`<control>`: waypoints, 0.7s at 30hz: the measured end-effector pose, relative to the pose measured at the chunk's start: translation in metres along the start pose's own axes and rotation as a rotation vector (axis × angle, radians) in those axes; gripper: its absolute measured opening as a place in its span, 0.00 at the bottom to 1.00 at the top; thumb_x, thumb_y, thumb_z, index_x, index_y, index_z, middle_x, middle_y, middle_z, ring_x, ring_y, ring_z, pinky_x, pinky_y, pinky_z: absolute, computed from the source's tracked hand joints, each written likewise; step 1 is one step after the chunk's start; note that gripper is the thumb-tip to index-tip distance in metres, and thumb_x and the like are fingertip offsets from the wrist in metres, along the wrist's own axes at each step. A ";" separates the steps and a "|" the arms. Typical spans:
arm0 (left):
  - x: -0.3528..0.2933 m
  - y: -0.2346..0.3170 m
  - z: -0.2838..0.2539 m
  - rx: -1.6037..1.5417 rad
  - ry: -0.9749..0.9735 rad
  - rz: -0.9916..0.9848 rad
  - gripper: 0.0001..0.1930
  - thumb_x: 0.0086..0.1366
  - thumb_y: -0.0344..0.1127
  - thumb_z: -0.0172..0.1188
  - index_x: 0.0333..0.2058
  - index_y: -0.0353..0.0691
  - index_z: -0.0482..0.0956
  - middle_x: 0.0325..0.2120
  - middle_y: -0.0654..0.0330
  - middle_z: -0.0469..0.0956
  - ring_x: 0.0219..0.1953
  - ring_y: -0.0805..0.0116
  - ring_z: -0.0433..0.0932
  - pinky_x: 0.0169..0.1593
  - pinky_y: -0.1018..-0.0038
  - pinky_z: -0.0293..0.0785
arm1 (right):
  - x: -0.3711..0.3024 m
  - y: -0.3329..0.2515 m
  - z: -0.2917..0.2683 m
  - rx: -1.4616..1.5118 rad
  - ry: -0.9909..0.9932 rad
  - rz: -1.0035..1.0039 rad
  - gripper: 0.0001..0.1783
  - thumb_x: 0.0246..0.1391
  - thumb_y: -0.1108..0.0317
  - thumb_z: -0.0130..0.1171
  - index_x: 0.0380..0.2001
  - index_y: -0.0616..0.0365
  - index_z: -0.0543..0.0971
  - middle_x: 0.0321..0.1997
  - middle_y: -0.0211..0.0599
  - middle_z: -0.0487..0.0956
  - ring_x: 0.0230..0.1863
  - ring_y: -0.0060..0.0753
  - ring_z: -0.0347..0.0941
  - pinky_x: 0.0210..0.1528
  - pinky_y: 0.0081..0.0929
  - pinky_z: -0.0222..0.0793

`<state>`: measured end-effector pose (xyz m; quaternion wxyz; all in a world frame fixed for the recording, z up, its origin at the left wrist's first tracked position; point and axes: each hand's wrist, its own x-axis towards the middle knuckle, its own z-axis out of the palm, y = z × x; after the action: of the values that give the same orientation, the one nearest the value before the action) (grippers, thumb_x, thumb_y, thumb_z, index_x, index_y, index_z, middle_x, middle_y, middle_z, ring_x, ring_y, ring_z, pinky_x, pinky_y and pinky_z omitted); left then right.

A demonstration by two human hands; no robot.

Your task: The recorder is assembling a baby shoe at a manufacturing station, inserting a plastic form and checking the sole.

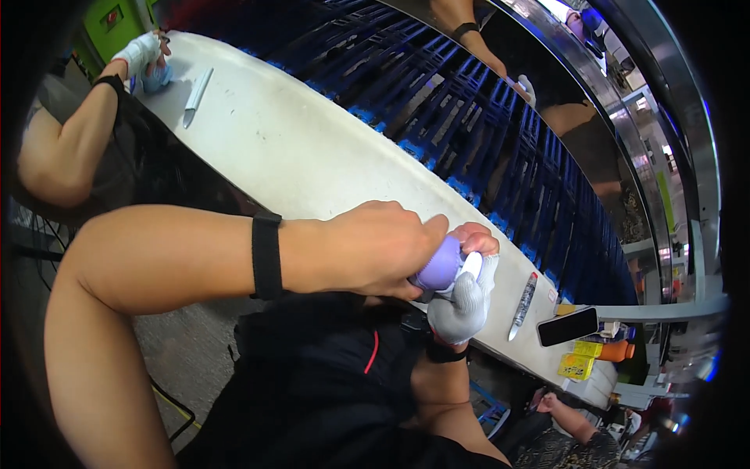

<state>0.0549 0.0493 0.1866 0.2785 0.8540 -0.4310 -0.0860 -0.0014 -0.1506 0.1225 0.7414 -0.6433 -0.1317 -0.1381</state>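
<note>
Over the near edge of the table [297,148], the bare left hand [383,244] and gloved right hand [466,303] close around a purple part [440,266]. Farther right lie a phone [568,327], yellow boxes [576,366], contents hidden, and an orange bottle [616,351].

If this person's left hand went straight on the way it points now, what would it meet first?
The purple item, which the left hand is touching; just beyond it, probably the gloved right hand, though the overlap makes depth hard to judge.
</note>
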 end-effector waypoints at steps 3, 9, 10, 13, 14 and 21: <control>0.007 0.006 0.001 0.009 0.044 0.102 0.30 0.60 0.46 0.80 0.47 0.32 0.71 0.27 0.44 0.85 0.31 0.38 0.88 0.37 0.52 0.84 | -0.003 -0.005 -0.001 0.012 0.044 -0.028 0.27 0.59 0.48 0.66 0.51 0.55 0.71 0.53 0.38 0.68 0.54 0.32 0.66 0.64 0.34 0.63; 0.012 0.028 0.003 0.033 0.034 0.156 0.24 0.63 0.38 0.73 0.46 0.27 0.72 0.26 0.44 0.85 0.30 0.40 0.88 0.35 0.53 0.84 | -0.017 -0.009 -0.006 0.123 0.123 -0.045 0.28 0.59 0.46 0.69 0.49 0.54 0.70 0.53 0.37 0.67 0.51 0.32 0.67 0.59 0.33 0.66; 0.014 0.033 0.006 0.033 0.023 0.147 0.21 0.63 0.35 0.70 0.46 0.26 0.72 0.26 0.44 0.85 0.29 0.41 0.88 0.34 0.53 0.84 | -0.020 -0.016 -0.003 0.148 0.154 -0.011 0.30 0.61 0.42 0.68 0.49 0.54 0.70 0.53 0.37 0.68 0.51 0.33 0.69 0.59 0.35 0.68; 0.020 0.042 0.018 0.140 0.153 0.313 0.16 0.63 0.31 0.66 0.44 0.25 0.74 0.29 0.43 0.86 0.29 0.44 0.89 0.32 0.54 0.84 | -0.029 -0.012 -0.027 0.234 0.133 0.027 0.39 0.62 0.28 0.59 0.51 0.56 0.70 0.53 0.39 0.70 0.56 0.36 0.71 0.64 0.39 0.67; 0.022 0.042 0.021 0.131 0.151 0.326 0.16 0.63 0.31 0.66 0.44 0.25 0.74 0.29 0.43 0.86 0.29 0.44 0.89 0.32 0.54 0.84 | -0.034 -0.008 -0.038 0.304 0.076 0.030 0.49 0.62 0.18 0.52 0.55 0.58 0.71 0.53 0.40 0.72 0.61 0.39 0.71 0.68 0.42 0.66; 0.031 0.069 0.017 0.431 -0.026 0.485 0.09 0.60 0.33 0.64 0.30 0.31 0.78 0.26 0.54 0.79 0.21 0.62 0.84 0.25 0.66 0.80 | -0.032 -0.061 -0.033 -0.332 0.045 0.247 0.35 0.71 0.61 0.58 0.75 0.67 0.69 0.82 0.49 0.69 0.86 0.51 0.56 0.86 0.51 0.49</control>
<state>0.0201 -0.0141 0.2131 0.0983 0.7644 -0.6339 0.0652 -0.0535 -0.1908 0.1621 0.6391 -0.7648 -0.0108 -0.0802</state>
